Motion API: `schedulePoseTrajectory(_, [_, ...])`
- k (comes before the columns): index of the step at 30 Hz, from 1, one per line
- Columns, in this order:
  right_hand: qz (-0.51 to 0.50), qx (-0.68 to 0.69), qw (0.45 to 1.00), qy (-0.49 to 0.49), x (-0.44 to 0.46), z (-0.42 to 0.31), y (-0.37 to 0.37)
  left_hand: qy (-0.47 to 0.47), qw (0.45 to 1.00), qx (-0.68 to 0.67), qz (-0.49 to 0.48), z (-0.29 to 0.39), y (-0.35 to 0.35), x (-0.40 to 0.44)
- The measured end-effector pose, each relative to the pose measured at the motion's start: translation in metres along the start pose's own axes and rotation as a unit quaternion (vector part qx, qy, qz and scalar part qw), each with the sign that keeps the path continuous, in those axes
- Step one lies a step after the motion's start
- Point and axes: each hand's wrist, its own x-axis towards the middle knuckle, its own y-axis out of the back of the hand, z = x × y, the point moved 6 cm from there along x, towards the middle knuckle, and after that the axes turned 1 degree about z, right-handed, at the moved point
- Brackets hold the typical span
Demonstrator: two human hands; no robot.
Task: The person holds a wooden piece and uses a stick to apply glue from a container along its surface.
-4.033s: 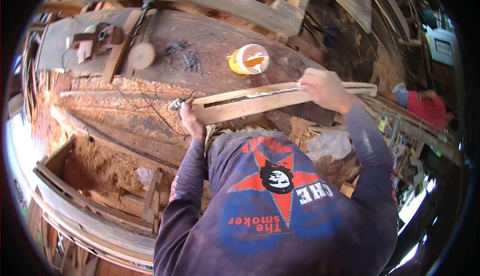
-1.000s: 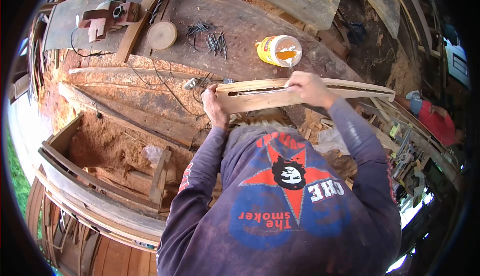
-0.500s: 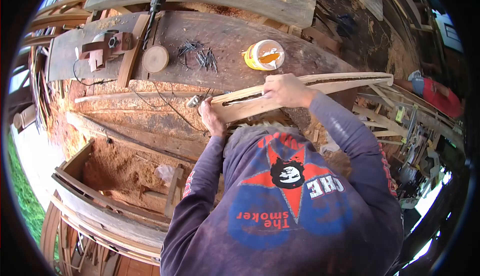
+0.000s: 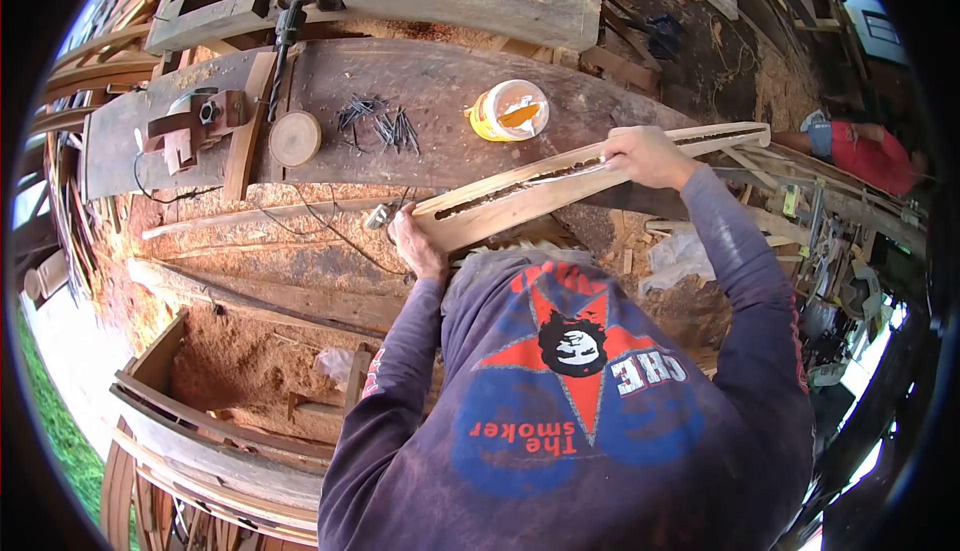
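A long pale wooden piece (image 4: 520, 209) with a narrow dark slot along its length slants up to the right in front of my body. My left hand (image 4: 418, 243) is wrapped round its near left end. Farther along, my right hand (image 4: 648, 156) lies on the slot, its fingers bent and pressed together. Whatever those fingers may hold is hidden. Beyond the wooden piece, an open yellow-and-white tub (image 4: 510, 111) with orange-brown stuff inside stands on a dark plank bench (image 4: 430, 66).
Loose nails (image 4: 395, 129), a round wooden disc (image 4: 295, 138), a drill bit (image 4: 283, 66) and a clamp-like tool (image 4: 195, 123) are on or over the bench. A sawdust-filled box (image 4: 230, 351) sits at lower left. Another person's red shirt (image 4: 872, 158) shows at far right.
My right hand has slid to the right along the slot, exposing more of it. My left hand keeps its hold on the near end. The view has shifted slightly.
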Motion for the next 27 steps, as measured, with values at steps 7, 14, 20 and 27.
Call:
schedulePoseTrajectory(7, [0.033, 0.021, 0.991, 0.124, 0.042, -0.116, -0.049, 0.013, 1.0, -0.018, -0.022, -0.002, -0.002, 0.001])
schedulePoseTrajectory(14, [0.015, -0.168, 0.984, 0.059, 0.005, -0.045, -0.042, 0.037, 0.999, -0.017, -0.019, -0.001, -0.001, 0.0])
schedulePoseTrajectory(20, [0.114, -0.187, 0.972, -0.086, -0.08, 0.015, 0.013, 0.004, 1.0, -0.015, 0.0, -0.007, -0.002, -0.001])
schedulePoseTrajectory(27, [0.162, -0.23, 0.959, -0.031, -0.104, 0.055, 0.024, -0.173, 0.978, 0.108, 0.043, 0.001, 0.002, -0.007])
